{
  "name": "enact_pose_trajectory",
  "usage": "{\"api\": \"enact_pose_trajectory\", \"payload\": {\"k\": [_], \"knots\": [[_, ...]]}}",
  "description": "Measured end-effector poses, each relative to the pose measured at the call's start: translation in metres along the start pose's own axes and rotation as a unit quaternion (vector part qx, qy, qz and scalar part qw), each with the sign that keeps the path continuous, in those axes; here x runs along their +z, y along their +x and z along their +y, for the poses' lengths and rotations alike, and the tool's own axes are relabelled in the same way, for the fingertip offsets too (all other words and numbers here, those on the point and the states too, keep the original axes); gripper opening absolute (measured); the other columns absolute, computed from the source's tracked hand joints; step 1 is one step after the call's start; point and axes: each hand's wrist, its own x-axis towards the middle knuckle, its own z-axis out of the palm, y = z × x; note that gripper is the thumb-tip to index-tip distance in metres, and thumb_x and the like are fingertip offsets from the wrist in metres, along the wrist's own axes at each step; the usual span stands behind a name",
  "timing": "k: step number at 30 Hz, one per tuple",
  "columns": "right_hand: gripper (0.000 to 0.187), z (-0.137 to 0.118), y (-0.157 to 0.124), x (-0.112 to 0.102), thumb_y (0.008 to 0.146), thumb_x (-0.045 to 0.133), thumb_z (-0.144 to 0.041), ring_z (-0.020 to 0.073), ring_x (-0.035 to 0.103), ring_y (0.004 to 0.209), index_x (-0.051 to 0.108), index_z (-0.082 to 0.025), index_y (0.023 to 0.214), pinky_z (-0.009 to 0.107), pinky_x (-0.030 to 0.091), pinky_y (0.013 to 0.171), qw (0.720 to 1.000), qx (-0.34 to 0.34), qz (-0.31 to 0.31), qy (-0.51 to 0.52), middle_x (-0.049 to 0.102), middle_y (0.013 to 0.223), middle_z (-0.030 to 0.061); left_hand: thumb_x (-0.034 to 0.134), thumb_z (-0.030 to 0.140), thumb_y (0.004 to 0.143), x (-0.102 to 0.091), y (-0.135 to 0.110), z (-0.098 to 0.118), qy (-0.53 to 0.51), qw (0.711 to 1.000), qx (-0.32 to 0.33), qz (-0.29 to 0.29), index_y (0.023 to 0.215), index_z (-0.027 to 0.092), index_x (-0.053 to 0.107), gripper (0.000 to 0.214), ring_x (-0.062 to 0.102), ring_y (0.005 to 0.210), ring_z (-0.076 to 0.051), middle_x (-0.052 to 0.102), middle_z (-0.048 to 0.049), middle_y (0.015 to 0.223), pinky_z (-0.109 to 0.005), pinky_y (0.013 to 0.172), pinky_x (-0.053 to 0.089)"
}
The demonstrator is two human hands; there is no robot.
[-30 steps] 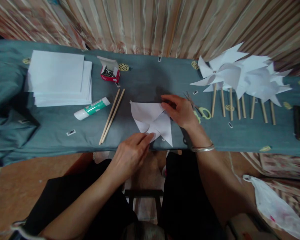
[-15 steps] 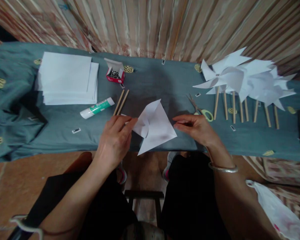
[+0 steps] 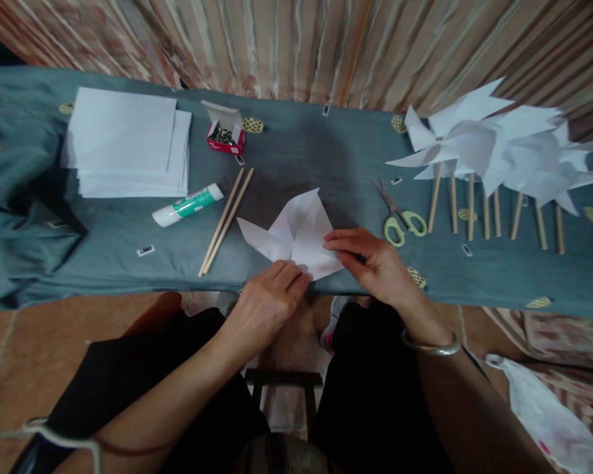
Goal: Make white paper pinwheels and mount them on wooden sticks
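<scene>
A white paper pinwheel (image 3: 301, 234), partly folded, lies at the table's front edge with one pointed blade spread to the left. My left hand (image 3: 271, 299) pinches its lower edge, fingers closed and their tips partly hidden. At the paper's right side, my right hand (image 3: 370, 263) has thumb and forefinger closed on the edge. Beyond that hand lie scissors (image 3: 398, 214) with green handles. Two wooden sticks (image 3: 226, 224) rest side by side to the left of the pinwheel.
A glue tube (image 3: 188, 205) lies near a stack of white paper (image 3: 123, 131) on the left. Behind it stands an open red box (image 3: 226, 135) of small metal pieces. Several finished pinwheels on sticks (image 3: 474, 151) overlap at the right. A pleated curtain (image 3: 296, 52) hangs behind the table.
My left hand has moved from the left blade down to the paper's lower edge, and that blade has opened outward. My right hand has come left onto the paper.
</scene>
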Motion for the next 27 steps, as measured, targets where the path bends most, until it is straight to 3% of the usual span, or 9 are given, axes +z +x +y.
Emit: {"api": "enact_pose_trajectory", "payload": {"k": [6,15,21,27], "knots": [[0.033,0.003,0.0,-0.008,0.085,0.049,-0.012,0.0181,0.064,0.11,0.073,-0.027,0.099,0.042,0.047,0.1,0.995,0.053,-0.014,0.087,0.072,0.112,0.0028,0.048,0.012,0.093,-0.003,-0.004,0.002,0.005,1.0,-0.007,0.006,0.109,0.007,0.059,0.02,0.059,0.088,-0.021,0.065,-0.0106,0.097,-0.031,0.07,0.055],[0.014,-0.005,0.007,-0.018,0.076,0.073,-0.026,0.0213,0.063,0.112,0.077,-0.029,0.089,0.039,0.048,0.101,0.964,0.129,-0.07,0.223,0.072,0.112,0.0022,0.044,0.012,0.094,-0.007,-0.003,0.004,0.002,0.999,-0.017,-0.038,0.109,0.01,0.057,0.02,0.058,0.092,-0.021,0.064,-0.0106,0.101,-0.032,0.072,0.056],[0.009,-0.007,0.012,0.0,0.079,0.071,-0.031,0.0212,0.064,0.108,0.076,-0.027,0.085,0.039,0.049,0.097,0.973,0.115,-0.041,0.198,0.071,0.11,0.0032,0.043,0.01,0.093,-0.008,-0.001,0.007,0.007,0.999,-0.011,-0.034,0.105,0.009,0.059,0.02,0.058,0.089,-0.022,0.064,-0.0104,0.097,-0.033,0.071,0.057],[0.005,-0.01,0.014,0.023,0.081,0.069,-0.023,0.0226,0.062,0.108,0.074,-0.024,0.083,0.041,0.047,0.096,0.996,0.052,0.021,0.073,0.07,0.11,0.0048,0.044,0.012,0.094,-0.009,0.0,0.008,0.007,0.999,-0.007,-0.033,0.105,0.007,0.06,0.021,0.058,0.088,-0.023,0.065,-0.0114,0.096,-0.035,0.07,0.058]]}}
